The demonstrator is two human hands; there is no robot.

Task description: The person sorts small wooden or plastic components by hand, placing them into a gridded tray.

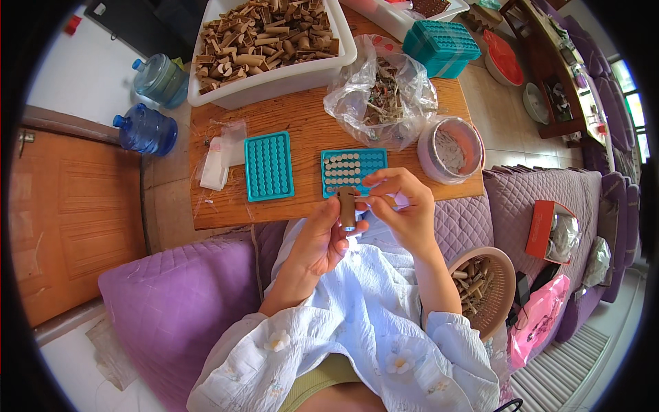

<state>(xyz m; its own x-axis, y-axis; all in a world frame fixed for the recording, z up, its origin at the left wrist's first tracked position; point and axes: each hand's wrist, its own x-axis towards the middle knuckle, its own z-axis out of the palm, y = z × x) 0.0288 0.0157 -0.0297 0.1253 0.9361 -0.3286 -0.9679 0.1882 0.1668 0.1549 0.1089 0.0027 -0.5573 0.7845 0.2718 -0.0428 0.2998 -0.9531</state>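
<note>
Above the lap (388,264), left fingers (327,216) grip a tube (348,209) pointing forward; right fingers (388,180) pinch a stick (362,199).

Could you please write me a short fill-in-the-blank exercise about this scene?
1. The left hand grips a slim cylindrical tube whose colour is ____.
2. The teal plastic tray partly filled with round pale pieces lies to the ____ of the other flat teal tray.
3. The large rectangular tub, heaped with small brown pieces, is ____ in colour.
4. The crumpled clear plastic bag rests on a brown wooden ____.

Missing words: brown; right; white; table.
</note>
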